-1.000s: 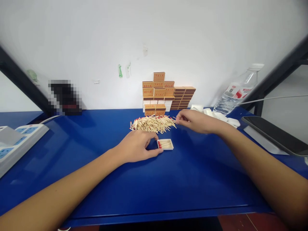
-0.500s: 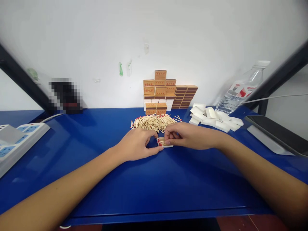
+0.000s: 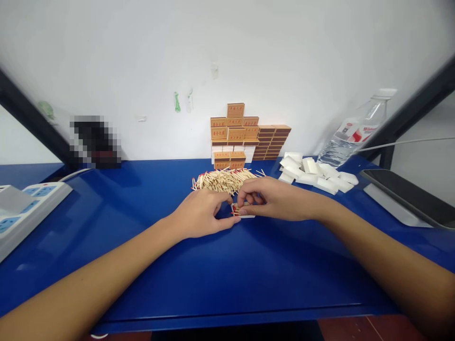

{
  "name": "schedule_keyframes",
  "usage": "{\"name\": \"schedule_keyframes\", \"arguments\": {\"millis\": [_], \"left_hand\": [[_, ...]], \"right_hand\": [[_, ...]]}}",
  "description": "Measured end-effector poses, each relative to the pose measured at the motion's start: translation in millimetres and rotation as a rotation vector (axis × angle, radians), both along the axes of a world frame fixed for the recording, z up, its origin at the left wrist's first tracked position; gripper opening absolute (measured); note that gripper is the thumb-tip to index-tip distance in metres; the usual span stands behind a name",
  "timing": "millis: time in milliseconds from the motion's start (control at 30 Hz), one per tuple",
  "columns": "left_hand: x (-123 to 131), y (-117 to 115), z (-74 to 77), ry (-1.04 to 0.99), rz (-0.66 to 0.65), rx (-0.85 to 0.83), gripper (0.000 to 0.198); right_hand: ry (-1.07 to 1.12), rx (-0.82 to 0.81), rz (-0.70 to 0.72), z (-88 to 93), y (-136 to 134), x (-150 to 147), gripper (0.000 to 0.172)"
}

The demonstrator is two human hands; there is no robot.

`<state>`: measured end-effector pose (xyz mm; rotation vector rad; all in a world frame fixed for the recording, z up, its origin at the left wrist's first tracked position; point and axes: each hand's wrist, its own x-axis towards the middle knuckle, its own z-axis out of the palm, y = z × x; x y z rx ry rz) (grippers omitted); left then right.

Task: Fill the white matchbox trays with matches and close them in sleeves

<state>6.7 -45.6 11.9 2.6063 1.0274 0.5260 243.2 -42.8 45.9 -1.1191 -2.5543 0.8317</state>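
A small white matchbox tray (image 3: 250, 216) lies on the blue table with red-tipped matches (image 3: 235, 212) inside. My left hand (image 3: 202, 213) grips the tray's left end, thumb at the near corner and forefinger at the far one. Over the tray is my right hand (image 3: 265, 199), its thumb and forefinger closed on matches inside; the palm hides the tray's right part. Just behind both hands spreads a loose heap of matches (image 3: 222, 181).
Stacked matchboxes (image 3: 235, 135) stand against the wall. White empty trays (image 3: 316, 174) lie in a pile to the right, near a water bottle (image 3: 351, 132) and a phone (image 3: 412, 194). A power strip (image 3: 46, 203) sits at the left.
My right forefinger and thumb have shifted slightly left over the tray, toward the match heads. My left hand keeps its place at the tray's end.
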Motion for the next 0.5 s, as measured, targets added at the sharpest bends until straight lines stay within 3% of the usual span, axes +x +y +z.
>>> {"name": "schedule_keyframes", "arguments": {"millis": [267, 500], "left_hand": [[-0.9, 1.0, -3.8, 0.005, -0.003, 0.017, 0.030], [-0.8, 1.2, -1.4, -0.001, -0.003, 0.000, 0.032]], "right_hand": [[0.005, -0.036, 0.028, -12.3, -3.2, -5.3, 0.014], [0.005, 0.037, 0.020, -7.9, -1.7, 0.0, 0.026]]}}
